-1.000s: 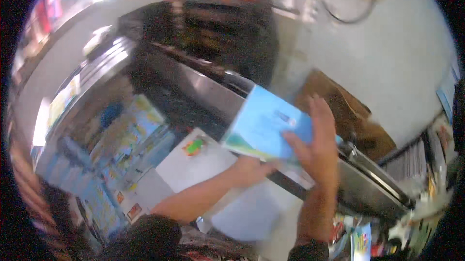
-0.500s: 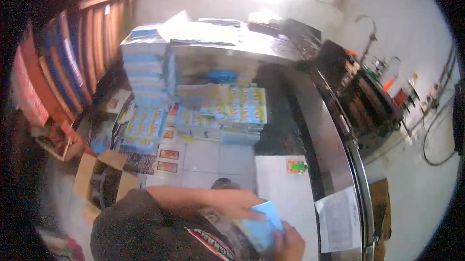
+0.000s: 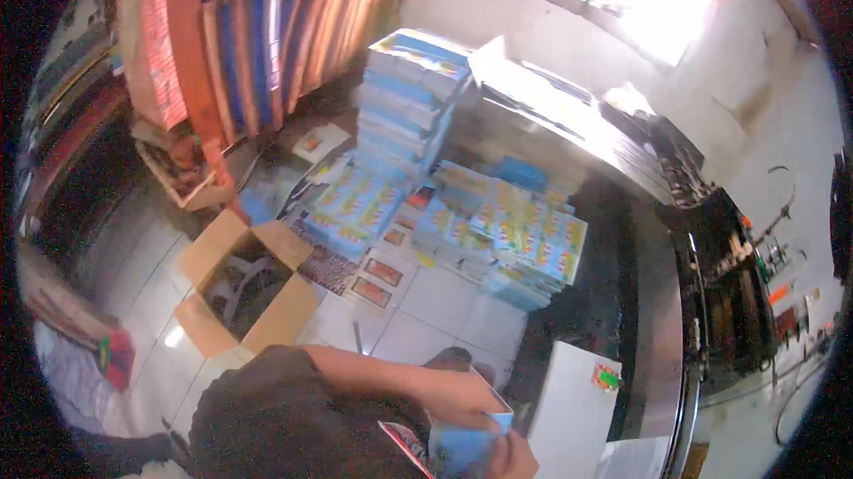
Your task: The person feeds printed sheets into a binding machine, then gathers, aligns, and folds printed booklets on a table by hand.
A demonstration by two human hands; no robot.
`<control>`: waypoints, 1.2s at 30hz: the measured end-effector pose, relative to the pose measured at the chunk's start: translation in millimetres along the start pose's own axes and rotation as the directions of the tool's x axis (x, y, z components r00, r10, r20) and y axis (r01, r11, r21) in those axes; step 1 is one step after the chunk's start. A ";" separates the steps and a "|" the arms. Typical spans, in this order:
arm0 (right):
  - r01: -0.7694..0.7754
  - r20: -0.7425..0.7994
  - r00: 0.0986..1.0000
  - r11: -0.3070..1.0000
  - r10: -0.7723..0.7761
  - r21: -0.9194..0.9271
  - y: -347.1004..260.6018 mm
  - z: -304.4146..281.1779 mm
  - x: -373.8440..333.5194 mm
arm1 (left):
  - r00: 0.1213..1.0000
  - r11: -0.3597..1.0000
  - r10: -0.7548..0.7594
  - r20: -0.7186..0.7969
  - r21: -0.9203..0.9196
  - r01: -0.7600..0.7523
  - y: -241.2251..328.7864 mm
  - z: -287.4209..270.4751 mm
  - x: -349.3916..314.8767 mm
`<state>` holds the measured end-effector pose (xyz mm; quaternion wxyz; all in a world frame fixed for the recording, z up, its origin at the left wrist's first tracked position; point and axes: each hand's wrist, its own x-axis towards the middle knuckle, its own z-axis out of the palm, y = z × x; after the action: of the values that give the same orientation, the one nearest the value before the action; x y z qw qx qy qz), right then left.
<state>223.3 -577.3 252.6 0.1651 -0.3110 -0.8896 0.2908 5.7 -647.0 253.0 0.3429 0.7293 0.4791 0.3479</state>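
Note:
Close to my body, a light-blue piece [image 3: 464, 449] that looks like folded card or a stack of printed sheets is held between both hands. My left hand [image 3: 468, 405] reaches across from the left, its fingers closed over the top of the piece. At the lower right edge of it, my right hand [image 3: 514, 459] grips with bent fingers. Blur and the dark sleeve hide part of both hands and the lower end of the piece.
On the tiled floor stand low piles of printed light-blue and yellow sheets [image 3: 529, 230] and a tall stack [image 3: 400, 115]. An open cardboard box [image 3: 280, 323] is at left. A white board [image 3: 569, 417] with a small green item [image 3: 608, 379] lies at right.
The view has swung left, so the stacks and white board appear farther right and the open box shows fully. Both hands still hold the light-blue piece, which now sits more upright.

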 end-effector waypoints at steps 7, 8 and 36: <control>0.223 -0.184 0.954 0.970 -0.238 -0.099 26.8 33.9 -2.3 | 0.986 0.986 -0.167 -0.019 -0.008 0.167 -10.4 10.8 -3.2; 0.219 -0.191 0.953 0.970 -0.235 -0.102 30.5 34.3 -4.1 | 0.992 0.993 -0.120 -0.032 -0.007 0.120 -12.8 12.3 -2.6; -0.120 -0.150 0.911 0.595 0.384 0.795 31.7 -21.7 -12.4 | 0.986 0.984 -0.157 0.058 0.090 0.151 -7.5 16.7 29.6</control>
<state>257.4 -556.1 248.4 0.3738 -0.3757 -0.5882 0.6109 25.0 -619.8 243.3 0.3526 0.7149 0.5372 0.2756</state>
